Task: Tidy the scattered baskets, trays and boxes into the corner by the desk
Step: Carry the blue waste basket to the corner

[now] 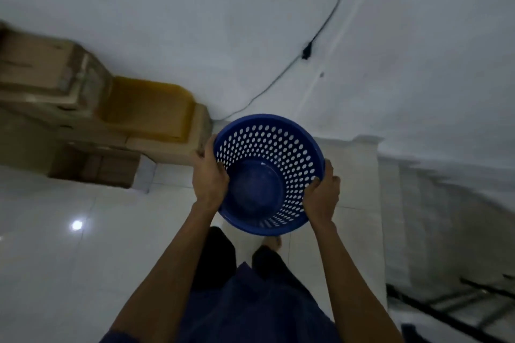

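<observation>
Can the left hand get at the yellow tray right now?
Probably not: the left hand and right hand both grip the blue basket, and the yellow tray sits off left on boxes.

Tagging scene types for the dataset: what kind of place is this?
Likely an indoor storage or utility corner: stacked cardboard boxes against a bare white wall, glossy tiled floor, loose cable on the wall. Both hands hold a blue perforated basket.
</observation>
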